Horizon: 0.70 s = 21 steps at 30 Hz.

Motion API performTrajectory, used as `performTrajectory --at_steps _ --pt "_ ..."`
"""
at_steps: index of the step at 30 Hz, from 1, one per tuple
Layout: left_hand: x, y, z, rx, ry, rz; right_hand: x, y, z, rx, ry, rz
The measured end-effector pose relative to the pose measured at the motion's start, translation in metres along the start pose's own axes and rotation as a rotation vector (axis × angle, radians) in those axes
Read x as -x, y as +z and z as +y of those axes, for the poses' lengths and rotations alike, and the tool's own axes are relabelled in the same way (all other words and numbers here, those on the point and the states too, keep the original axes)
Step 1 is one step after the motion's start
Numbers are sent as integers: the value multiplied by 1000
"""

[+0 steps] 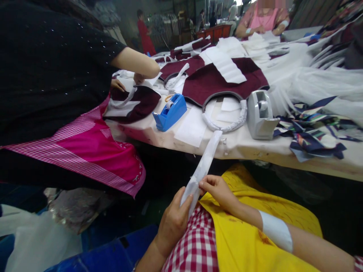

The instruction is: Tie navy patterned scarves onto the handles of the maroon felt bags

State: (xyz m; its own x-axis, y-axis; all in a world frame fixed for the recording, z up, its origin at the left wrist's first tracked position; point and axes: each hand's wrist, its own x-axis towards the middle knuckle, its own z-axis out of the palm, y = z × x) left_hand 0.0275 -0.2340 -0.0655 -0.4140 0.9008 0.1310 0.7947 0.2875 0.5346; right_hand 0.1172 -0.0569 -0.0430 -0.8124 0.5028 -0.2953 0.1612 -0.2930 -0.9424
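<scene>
A long strap wrapped in white paper (206, 160) slants down from the table edge to my lap. Wrapped around its lower end, my left hand (174, 217) grips it with the thumb on top. Just above, my right hand (217, 189) pinches the edge of the white wrapping between thumb and fingers. The strap's upper end reaches a curved handle (239, 121), also wrapped in white, on a maroon fabric piece (227, 87); whether they are joined I cannot tell. A white sheet (225, 66) lies across the maroon fabric.
A blue tape dispenser (170, 113) and a grey tape dispenser (261, 117) stand near the table edge (312, 168). Patterned fabric strips (314, 128) lie at right. At left, a co-worker's hand (117, 85) rests by another maroon piece (146, 104). Another person (266, 19) works across the table.
</scene>
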Motion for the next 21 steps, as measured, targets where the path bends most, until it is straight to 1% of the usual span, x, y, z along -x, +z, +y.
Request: performTrajectory --at_steps 5,7,11,14,18,21 --pt "2 8 -5 103 8 47 -7 2 9 174 -4 83" --pt "2 9 -3 135 0 67 -8 2 12 272 2 130" --pt "1 9 9 154 -60 149 -9 1 14 504 9 211" --pt "0 6 16 154 -61 151 -9 -1 10 646 18 212" --pt "-2 2 18 188 -74 156 -9 -5 5 798 25 193" --pt "-2 3 20 213 -110 122 -7 -5 -1 884 21 193"
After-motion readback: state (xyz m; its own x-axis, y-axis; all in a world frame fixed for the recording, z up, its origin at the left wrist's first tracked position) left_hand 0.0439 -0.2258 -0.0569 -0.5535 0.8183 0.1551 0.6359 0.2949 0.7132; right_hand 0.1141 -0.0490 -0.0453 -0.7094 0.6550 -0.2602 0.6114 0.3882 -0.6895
